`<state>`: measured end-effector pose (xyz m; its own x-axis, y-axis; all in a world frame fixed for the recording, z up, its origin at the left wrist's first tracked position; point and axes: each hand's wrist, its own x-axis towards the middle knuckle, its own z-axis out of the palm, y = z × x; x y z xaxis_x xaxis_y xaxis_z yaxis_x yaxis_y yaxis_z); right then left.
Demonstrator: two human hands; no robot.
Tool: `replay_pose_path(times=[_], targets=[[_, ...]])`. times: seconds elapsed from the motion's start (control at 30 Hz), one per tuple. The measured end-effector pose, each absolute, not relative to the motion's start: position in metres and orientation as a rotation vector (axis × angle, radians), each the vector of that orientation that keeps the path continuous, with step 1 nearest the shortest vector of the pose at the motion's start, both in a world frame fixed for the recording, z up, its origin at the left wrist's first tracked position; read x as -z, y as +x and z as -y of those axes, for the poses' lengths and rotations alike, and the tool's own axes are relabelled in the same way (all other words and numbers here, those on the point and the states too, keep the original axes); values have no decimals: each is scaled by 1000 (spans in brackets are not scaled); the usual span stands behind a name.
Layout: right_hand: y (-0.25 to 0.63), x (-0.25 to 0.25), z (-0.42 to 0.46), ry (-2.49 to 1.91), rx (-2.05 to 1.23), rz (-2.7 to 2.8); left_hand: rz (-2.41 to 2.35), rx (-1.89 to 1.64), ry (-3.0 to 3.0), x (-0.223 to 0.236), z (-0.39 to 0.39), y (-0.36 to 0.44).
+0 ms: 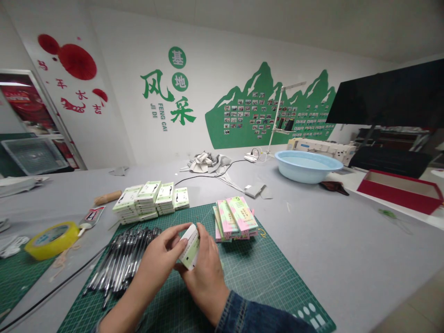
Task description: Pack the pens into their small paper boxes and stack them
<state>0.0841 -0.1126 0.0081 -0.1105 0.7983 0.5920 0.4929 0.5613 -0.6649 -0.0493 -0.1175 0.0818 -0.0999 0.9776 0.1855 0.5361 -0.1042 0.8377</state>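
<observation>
Both my hands hold one small white-and-green pen box [190, 247] just above the green cutting mat [263, 277]. My left hand [160, 256] pinches the box's upper end flap with thumb and fingers. My right hand [205, 273], in a denim sleeve, wraps around the box's lower side. A heap of several black pens [121, 261] lies on the mat just left of my hands. Stacks of white-green boxes [151, 198] stand at the mat's far edge. A stack of pink-green boxes [235, 217] lies to the right of my hands.
A yellow tape roll [52, 238] and a black cable [52, 289] lie at the left. A light blue basin [307, 165], a sewing machine [322, 148], a red box [398, 189], crumpled cloth [208, 162] and a cardboard tube [107, 198] sit farther back on the grey table [329, 231].
</observation>
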Motion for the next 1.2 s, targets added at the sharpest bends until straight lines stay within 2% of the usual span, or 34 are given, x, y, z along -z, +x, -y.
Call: replay_pose_path(times=[0.37, 0.67, 1.2], targets=[[86, -13, 112, -1025, -259, 1802, -1856, -992, 2141, -80, 133, -44], [86, -16, 115, -1013, -283, 1849, -1744, -968, 2116, -92, 120, -52], [81, -4, 111, -1050, -253, 1892, -1771, -992, 2122, -70, 132, -43]])
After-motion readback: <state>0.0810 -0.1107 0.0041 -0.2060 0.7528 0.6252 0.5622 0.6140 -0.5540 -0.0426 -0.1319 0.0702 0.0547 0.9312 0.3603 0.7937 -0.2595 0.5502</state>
